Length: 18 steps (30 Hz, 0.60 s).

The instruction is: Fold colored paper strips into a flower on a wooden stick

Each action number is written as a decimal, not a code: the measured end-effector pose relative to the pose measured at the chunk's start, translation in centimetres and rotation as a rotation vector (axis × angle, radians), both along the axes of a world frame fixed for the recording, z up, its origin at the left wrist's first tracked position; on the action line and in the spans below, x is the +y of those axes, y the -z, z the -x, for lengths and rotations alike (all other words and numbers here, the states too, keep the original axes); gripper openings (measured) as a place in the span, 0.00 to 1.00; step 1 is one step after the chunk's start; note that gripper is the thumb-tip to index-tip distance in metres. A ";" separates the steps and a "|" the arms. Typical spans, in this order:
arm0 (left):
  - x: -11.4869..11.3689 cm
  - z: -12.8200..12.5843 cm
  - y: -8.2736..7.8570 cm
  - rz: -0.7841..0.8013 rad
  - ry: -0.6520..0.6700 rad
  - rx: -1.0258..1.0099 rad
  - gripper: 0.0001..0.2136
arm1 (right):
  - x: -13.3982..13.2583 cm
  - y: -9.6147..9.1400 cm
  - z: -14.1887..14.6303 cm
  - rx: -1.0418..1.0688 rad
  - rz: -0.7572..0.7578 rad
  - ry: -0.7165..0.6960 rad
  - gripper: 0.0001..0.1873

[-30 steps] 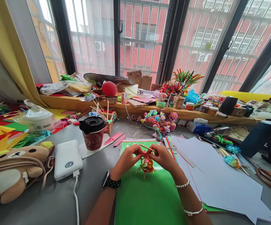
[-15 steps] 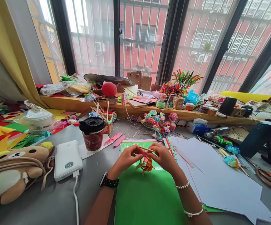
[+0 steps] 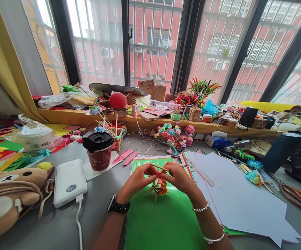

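Observation:
Both my hands meet over the green sheet around a folded paper flower with pink, pale green and orange petals. My left hand pinches its pink upper part, fingers closed. My right hand is closed on the same pink part from the other side. A thin wooden stick lies crosswise above the flower between the fingers of the two hands, its right end in my right fingers. Orange and green petals spread below the thumbs. The fingers partly hide the pink paper, so the exact grip there is unclear.
Left of the sheet stand a lidded cup, a white power bank with a cable and a plush bear. Pink paper strips lie behind. White paper, scissors and a ruler are on the right.
The view has shifted slightly. The flower has turned a little in my hands, and the stick now slopes down to the right more. Both hands keep their hold.

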<state>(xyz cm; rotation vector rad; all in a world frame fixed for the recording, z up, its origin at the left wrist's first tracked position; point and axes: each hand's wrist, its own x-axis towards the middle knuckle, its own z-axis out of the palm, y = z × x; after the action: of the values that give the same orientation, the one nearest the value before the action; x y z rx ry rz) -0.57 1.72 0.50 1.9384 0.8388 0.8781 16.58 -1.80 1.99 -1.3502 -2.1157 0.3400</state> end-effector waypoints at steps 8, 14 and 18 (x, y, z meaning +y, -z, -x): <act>0.0 0.2 -1.0 -0.103 0.012 0.104 0.06 | -0.3 0.0 0.6 -0.098 -0.108 0.059 0.06; -0.2 0.3 -2.1 -0.275 -0.069 0.297 0.06 | -0.6 -0.3 0.9 -0.131 -0.161 0.061 0.05; -0.5 0.1 -2.6 -0.358 -0.137 0.371 0.06 | -0.6 -0.4 1.0 -0.150 -0.184 0.095 0.04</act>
<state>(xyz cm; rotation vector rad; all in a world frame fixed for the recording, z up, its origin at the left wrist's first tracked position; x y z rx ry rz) -0.65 1.25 3.08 2.4285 1.0981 0.7996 15.62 -2.43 2.39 -1.3992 -2.1351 0.0044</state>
